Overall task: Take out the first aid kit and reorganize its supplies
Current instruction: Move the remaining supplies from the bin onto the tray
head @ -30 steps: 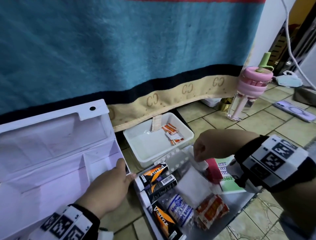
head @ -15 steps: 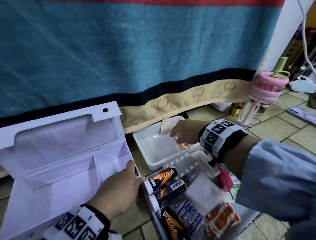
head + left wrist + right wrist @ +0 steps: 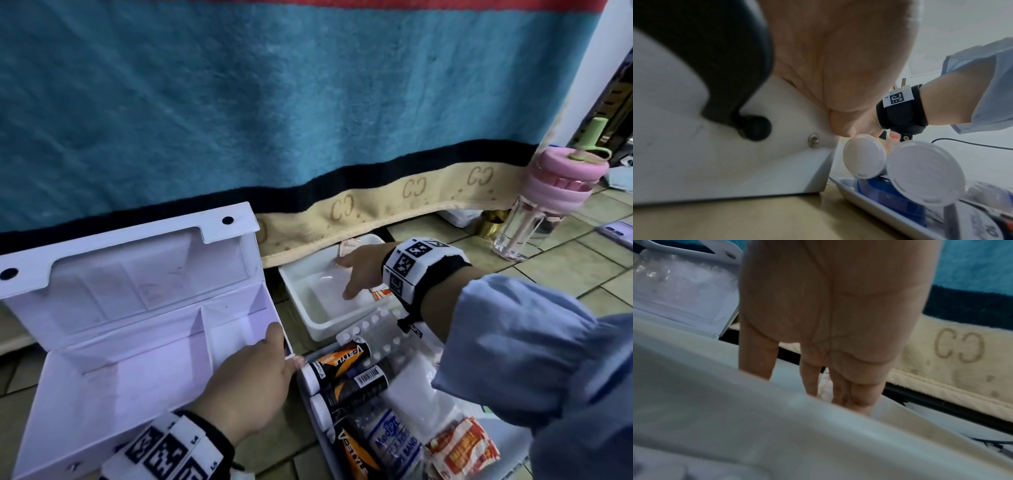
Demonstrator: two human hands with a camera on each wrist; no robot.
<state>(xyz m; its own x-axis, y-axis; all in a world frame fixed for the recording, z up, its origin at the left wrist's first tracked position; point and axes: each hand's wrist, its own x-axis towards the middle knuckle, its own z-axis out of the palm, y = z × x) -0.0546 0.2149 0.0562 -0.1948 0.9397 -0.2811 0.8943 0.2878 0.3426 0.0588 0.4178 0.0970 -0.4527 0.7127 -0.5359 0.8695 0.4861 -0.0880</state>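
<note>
The white first aid kit box (image 3: 113,349) lies open on the floor at left, lid raised, compartments bare. My left hand (image 3: 274,353) grips its right wall (image 3: 735,162), thumb over the rim. My right hand (image 3: 346,277) reaches into a white tub (image 3: 308,308) with straight fingers (image 3: 812,379) pointing down, near a pale strip (image 3: 346,246) at the tub's back wall. Orange sachets (image 3: 380,294) lie under my wrist. A tray (image 3: 869,201) in front holds black-orange tubes (image 3: 342,358) with white caps (image 3: 864,156), a blister pack (image 3: 373,325), a bandage roll (image 3: 394,442) and orange packets (image 3: 462,448).
A teal blanket (image 3: 308,102) with a beige hem hangs just behind the box and tub. A clear bottle with a pink lid (image 3: 548,205) stands at the right on the tiled floor (image 3: 565,270). A phone (image 3: 618,233) lies at the far right edge.
My right hand went from above the tray into the white tub, and its fingers have straightened. My left hand stays on the box's right wall.
</note>
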